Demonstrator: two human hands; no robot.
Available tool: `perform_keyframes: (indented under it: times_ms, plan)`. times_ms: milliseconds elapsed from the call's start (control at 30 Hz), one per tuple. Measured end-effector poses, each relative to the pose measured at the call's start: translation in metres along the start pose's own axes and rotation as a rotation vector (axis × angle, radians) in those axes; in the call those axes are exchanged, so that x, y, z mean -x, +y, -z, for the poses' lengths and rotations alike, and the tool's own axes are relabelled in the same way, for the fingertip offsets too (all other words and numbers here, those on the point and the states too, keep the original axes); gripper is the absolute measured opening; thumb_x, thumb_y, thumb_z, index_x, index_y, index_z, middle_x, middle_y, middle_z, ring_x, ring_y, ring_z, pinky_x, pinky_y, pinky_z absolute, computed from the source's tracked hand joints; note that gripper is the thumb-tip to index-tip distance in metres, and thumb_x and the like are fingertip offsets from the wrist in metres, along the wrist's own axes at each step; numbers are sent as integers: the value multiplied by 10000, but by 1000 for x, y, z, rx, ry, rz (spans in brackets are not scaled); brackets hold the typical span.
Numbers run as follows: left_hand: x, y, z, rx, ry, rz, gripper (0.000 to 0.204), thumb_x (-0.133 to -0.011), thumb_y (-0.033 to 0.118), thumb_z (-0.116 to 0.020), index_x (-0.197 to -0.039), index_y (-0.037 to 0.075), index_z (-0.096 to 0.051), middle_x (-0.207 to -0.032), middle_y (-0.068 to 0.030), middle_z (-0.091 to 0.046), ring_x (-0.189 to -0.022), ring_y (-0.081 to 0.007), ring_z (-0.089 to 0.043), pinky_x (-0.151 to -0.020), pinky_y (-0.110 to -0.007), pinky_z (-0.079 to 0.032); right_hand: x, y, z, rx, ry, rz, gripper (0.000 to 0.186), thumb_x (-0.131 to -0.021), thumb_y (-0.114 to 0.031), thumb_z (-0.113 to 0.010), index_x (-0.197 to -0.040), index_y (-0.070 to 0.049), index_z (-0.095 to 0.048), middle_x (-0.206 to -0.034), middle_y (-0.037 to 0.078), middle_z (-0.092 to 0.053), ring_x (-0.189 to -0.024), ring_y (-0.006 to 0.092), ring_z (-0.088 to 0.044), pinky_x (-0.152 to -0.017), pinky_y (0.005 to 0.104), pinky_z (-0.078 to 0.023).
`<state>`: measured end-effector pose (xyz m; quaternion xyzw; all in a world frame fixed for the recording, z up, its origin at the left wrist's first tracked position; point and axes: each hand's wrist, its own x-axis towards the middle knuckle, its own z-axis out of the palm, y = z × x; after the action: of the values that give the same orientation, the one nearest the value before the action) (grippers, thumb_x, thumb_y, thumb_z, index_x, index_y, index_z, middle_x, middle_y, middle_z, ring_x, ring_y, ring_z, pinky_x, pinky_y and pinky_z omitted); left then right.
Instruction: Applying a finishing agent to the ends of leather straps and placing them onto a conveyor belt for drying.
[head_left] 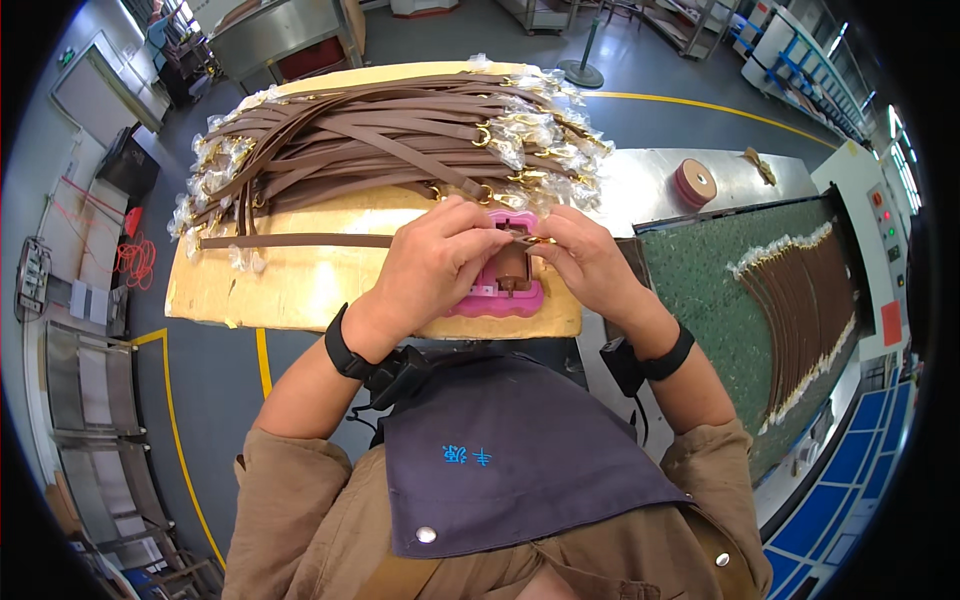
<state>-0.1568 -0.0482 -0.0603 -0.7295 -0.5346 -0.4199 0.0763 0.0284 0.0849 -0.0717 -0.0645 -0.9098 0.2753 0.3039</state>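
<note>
Over the near edge of the yellow board, my left hand (432, 258) is closed in a pinch on a brown strap (300, 241), whose length runs out flat to the left. Opposite it, the thumb and fingers of my right hand (595, 262) pinch a small gold-coloured metal clasp (540, 240) at the strap's end. The fingertips hide where strap and metal meet. Directly under both hands stands a pink tape dispenser (530, 298) with a brown roll (512, 265) in it.
A large heap of brown straps (370, 140) with plastic-wrapped metal ends covers the back of the yellow board (320, 290). At right, a green conveyor belt (700, 270) carries a row of straps (800, 310). A dark red spool (695, 183) sits on the metal surface.
</note>
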Motion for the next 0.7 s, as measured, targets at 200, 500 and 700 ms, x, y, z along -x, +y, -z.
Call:
perform_keyframes:
  times_ms: [200, 500, 700]
  plan:
    - [0, 1, -1, 27, -25, 12, 263, -724, -62, -700, -960, 52, -718, -886, -86, -651, -820, -268, -640, -717, -354, -538, 4, -2, 6, 32, -20, -38, 169, -837, -46, -648, -991, -7, -591, -878, 152, -550, -856, 348, -558, -748, 411, -464]
    - [1, -1, -4, 41, 12, -33, 237, -732, -40, -703, -953, 45, -709, -906, -103, -664, -814, -281, -667, -713, -361, -557, 19, 1, 20, 38, 3, -162, 101, -835, -31, -666, -882, -2, -582, -785, 140, -491, -749, 325, -533, -670, 391, -430]
    - [1, 0, -1, -10, 28, -79, 216, -727, 25, -703, -941, 52, -702, -901, -85, -659, -801, -274, -663, -699, -364, -552, 32, 6, 35, 47, 69, -184, 74, -824, 23, -639, -878, 15, -589, -758, 122, -488, -674, 279, -518, -608, 342, -407]
